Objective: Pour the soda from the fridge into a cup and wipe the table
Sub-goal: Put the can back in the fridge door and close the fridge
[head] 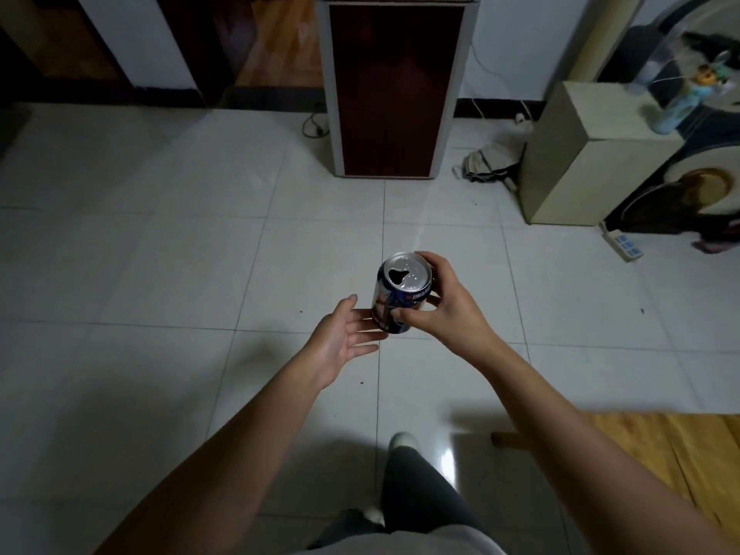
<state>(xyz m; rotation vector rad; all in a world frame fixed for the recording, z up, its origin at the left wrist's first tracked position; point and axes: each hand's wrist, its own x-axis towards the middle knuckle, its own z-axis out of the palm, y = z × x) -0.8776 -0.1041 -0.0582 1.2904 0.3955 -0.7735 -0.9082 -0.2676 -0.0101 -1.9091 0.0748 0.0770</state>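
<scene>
The right hand (444, 302) grips the soda can (402, 294) upright (its top already open), likely to avoid spilling; the left hand (344, 342), fingers straight, waits just beside it above the floor (160, 234).
</scene>
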